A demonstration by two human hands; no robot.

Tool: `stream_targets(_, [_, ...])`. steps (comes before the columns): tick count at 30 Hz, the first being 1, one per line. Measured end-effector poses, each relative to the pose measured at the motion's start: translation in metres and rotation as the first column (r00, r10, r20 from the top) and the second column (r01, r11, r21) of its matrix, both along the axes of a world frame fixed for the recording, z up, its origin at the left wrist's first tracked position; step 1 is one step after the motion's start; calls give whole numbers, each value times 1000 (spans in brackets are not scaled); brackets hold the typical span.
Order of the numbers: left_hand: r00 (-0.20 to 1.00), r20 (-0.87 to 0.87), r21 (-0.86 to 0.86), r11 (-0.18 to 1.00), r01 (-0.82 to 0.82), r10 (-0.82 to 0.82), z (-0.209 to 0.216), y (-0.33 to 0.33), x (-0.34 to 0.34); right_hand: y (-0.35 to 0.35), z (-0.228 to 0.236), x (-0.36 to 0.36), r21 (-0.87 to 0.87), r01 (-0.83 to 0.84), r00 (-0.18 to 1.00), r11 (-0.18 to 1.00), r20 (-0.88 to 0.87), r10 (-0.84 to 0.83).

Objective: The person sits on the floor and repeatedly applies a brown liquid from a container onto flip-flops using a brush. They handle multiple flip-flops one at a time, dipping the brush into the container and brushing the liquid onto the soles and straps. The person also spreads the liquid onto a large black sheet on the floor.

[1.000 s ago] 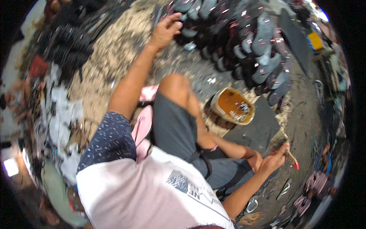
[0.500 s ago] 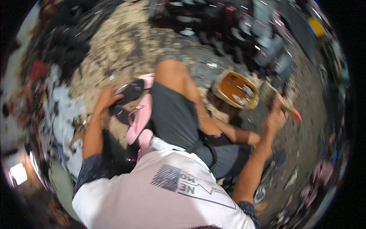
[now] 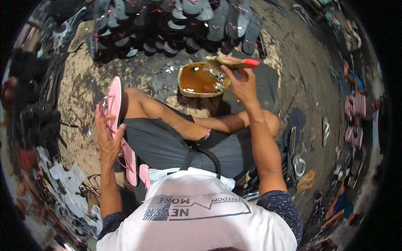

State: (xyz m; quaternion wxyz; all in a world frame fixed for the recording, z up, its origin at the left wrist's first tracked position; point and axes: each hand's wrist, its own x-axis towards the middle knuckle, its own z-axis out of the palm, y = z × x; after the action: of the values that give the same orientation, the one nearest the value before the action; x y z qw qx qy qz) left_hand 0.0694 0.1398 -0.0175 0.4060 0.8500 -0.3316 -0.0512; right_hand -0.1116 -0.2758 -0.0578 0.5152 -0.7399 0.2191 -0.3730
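Note:
My left hand (image 3: 109, 136) grips a pink flip-flop (image 3: 114, 98) upright beside my bent knee, its pink sole facing right and its thong strap near my fingers. My right hand (image 3: 243, 83) is closed around a flat brush (image 3: 234, 62) with a red handle end. The bristle end of the brush is over the rim of a yellowish basin (image 3: 197, 94), which holds amber-brown liquid. Against my left thigh lie more pink flip-flops (image 3: 130, 165), partly hidden by my leg and shirt.
Rows of dark flip-flops (image 3: 217, 21) are stacked beyond the basin. Black soles (image 3: 39, 125) are piled at the left, with white scraps (image 3: 69, 180) nearer. Loose footwear (image 3: 299, 165) lies on the dirt floor at right. Other people (image 3: 356, 104) sit at the far right.
My left hand has picked up a pink flip-flop and raised it beside my knee. My right hand has brought the brush to the basin's rim. The view has swung to the right.

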Motion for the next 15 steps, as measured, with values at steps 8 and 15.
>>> stream_targets(8, [818, -569, -474, 848, -238, -88, 2, -31, 16, -58, 38, -99, -47, 182, 903, 982, -388, -185])
stream_targets(15, [363, -718, -692, 559, -457, -594, 47, -145, -36, 59, 128, 34, 364, -21, 992, 931, 120, -25])
